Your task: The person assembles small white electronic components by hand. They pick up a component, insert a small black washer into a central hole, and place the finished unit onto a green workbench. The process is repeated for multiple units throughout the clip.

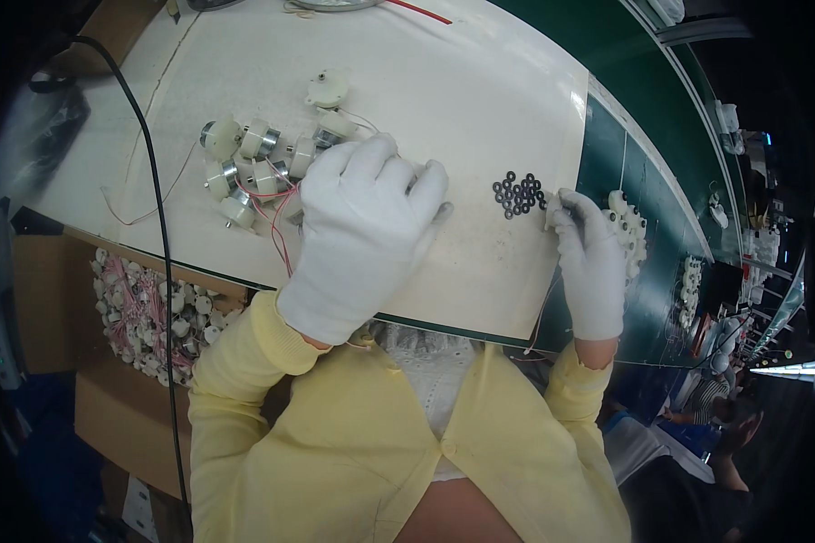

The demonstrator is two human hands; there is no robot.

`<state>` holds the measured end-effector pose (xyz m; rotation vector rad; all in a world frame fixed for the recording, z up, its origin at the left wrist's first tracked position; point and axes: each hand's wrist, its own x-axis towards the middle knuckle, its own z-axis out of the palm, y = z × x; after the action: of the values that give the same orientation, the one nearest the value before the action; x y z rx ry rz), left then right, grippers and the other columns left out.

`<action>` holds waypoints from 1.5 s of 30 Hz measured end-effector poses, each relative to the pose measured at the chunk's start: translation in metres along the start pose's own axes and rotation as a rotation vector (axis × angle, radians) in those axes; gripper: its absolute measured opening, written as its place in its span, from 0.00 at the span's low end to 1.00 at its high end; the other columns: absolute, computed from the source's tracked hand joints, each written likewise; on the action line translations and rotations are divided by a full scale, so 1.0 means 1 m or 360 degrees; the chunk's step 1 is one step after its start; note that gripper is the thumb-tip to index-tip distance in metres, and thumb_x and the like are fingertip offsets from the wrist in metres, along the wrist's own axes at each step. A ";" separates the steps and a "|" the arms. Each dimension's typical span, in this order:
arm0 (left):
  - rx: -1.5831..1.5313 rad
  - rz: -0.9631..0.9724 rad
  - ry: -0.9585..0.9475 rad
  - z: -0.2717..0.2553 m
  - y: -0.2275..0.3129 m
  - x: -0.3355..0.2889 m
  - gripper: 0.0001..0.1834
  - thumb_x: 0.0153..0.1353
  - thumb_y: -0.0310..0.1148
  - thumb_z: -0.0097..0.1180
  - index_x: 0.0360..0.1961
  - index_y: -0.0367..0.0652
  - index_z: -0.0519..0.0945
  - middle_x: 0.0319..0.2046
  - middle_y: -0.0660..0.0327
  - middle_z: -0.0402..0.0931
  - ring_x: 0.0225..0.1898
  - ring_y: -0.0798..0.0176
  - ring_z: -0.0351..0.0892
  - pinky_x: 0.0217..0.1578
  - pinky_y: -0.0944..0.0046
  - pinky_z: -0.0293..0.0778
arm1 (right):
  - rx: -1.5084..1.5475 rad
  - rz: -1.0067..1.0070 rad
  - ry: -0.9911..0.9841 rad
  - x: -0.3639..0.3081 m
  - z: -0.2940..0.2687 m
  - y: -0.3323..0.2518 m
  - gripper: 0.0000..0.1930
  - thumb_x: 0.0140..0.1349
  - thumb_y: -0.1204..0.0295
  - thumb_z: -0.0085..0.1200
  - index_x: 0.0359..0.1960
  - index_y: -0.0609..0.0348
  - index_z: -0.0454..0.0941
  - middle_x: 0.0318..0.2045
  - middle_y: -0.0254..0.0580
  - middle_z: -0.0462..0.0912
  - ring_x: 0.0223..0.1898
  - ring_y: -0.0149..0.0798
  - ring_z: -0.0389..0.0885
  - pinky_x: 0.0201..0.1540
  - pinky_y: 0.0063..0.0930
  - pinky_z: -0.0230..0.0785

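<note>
My left hand (362, 217), in a white glove, is over the worktable with its fingers curled. Whatever may be beneath its fingers is hidden. Just beyond and left of it lies a group of small white-and-silver motors (261, 139) with red and white wires. Farther back rests a round white motor (327, 89). My right hand (589, 253), also gloved in white, has thumb and fingers brought together at the table's right side. I cannot make out what is in that pinch; a thin wire hangs below it. Close to its fingertips lies a cluster of small black rings (520, 195).
An open cardboard box (109, 389) full of wired white motors (167, 312) stands at lower left. A black cable (154, 172) runs down past the table's left side. Rows of white parts (629, 233) sit on a green surface at right. A person (697, 462) is at lower right.
</note>
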<state>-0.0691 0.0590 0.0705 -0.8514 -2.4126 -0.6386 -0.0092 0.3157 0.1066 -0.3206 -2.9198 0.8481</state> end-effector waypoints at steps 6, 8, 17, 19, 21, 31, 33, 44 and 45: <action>-0.0045 -0.0020 -0.0018 0.002 -0.001 0.001 0.19 0.43 0.35 0.73 0.38 0.46 0.83 0.27 0.64 0.73 0.37 0.58 0.79 0.37 0.55 0.75 | -0.0245 -0.0195 0.0026 0.006 0.000 -0.006 0.11 0.69 0.75 0.60 0.51 0.59 0.84 0.37 0.46 0.88 0.36 0.42 0.89 0.40 0.33 0.80; -0.0047 -0.0024 -0.0029 0.000 -0.001 0.001 0.19 0.43 0.36 0.73 0.38 0.46 0.83 0.26 0.64 0.73 0.37 0.58 0.79 0.37 0.55 0.75 | -0.0398 -0.0276 0.0003 0.007 -0.005 -0.007 0.10 0.67 0.74 0.61 0.49 0.57 0.84 0.36 0.46 0.88 0.34 0.43 0.89 0.38 0.34 0.79; -0.0034 -0.0019 -0.0087 -0.003 -0.002 0.002 0.18 0.44 0.36 0.73 0.39 0.47 0.83 0.27 0.64 0.73 0.37 0.58 0.79 0.37 0.55 0.75 | -0.0821 -0.0727 -0.0220 -0.023 -0.025 -0.013 0.11 0.61 0.67 0.67 0.44 0.48 0.82 0.26 0.37 0.81 0.26 0.45 0.80 0.30 0.40 0.69; -0.0023 -0.0015 -0.0106 -0.003 -0.001 0.002 0.18 0.45 0.37 0.73 0.39 0.48 0.83 0.27 0.64 0.74 0.38 0.58 0.80 0.37 0.55 0.75 | -0.0833 -0.0735 -0.0227 -0.024 -0.023 -0.010 0.12 0.61 0.65 0.68 0.45 0.48 0.82 0.24 0.36 0.78 0.26 0.44 0.78 0.30 0.40 0.67; -0.0013 -0.0012 -0.0126 -0.003 -0.002 0.003 0.18 0.46 0.37 0.72 0.39 0.48 0.83 0.27 0.64 0.74 0.38 0.58 0.80 0.38 0.55 0.75 | -0.0857 -0.0724 -0.0254 -0.023 -0.023 -0.011 0.12 0.61 0.65 0.67 0.45 0.48 0.82 0.25 0.36 0.78 0.27 0.44 0.78 0.31 0.40 0.67; -0.0006 0.0067 -0.0212 -0.007 0.001 0.007 0.17 0.51 0.33 0.73 0.44 0.46 0.85 0.31 0.60 0.77 0.39 0.54 0.81 0.39 0.52 0.75 | -0.0635 -0.0600 -0.0175 -0.027 -0.016 -0.004 0.11 0.64 0.62 0.65 0.44 0.50 0.82 0.28 0.37 0.82 0.29 0.44 0.83 0.30 0.37 0.70; -0.0008 0.0043 -0.0260 -0.009 0.003 0.008 0.18 0.51 0.32 0.73 0.44 0.46 0.85 0.31 0.59 0.78 0.41 0.52 0.82 0.40 0.51 0.76 | 0.0167 -0.0241 -0.0238 -0.038 -0.020 0.007 0.15 0.69 0.61 0.63 0.50 0.57 0.83 0.32 0.34 0.85 0.26 0.37 0.81 0.29 0.32 0.71; 0.0164 0.0188 -0.0228 -0.002 -0.002 0.000 0.24 0.53 0.32 0.74 0.53 0.48 0.83 0.37 0.59 0.80 0.49 0.49 0.83 0.45 0.48 0.77 | 0.2578 0.0273 0.0000 -0.115 -0.039 0.074 0.31 0.77 0.47 0.50 0.58 0.69 0.76 0.38 0.51 0.87 0.21 0.31 0.73 0.23 0.23 0.61; 0.0179 0.0194 -0.0226 -0.002 -0.002 -0.001 0.24 0.53 0.32 0.73 0.53 0.48 0.83 0.38 0.60 0.80 0.49 0.49 0.83 0.46 0.48 0.76 | 0.2307 0.0392 0.0105 -0.118 -0.045 0.073 0.29 0.78 0.49 0.48 0.58 0.69 0.76 0.37 0.49 0.86 0.21 0.30 0.73 0.24 0.22 0.61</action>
<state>-0.0694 0.0560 0.0707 -1.0172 -2.4721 -0.4049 0.1247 0.3728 0.1028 -0.4891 -1.5127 2.4794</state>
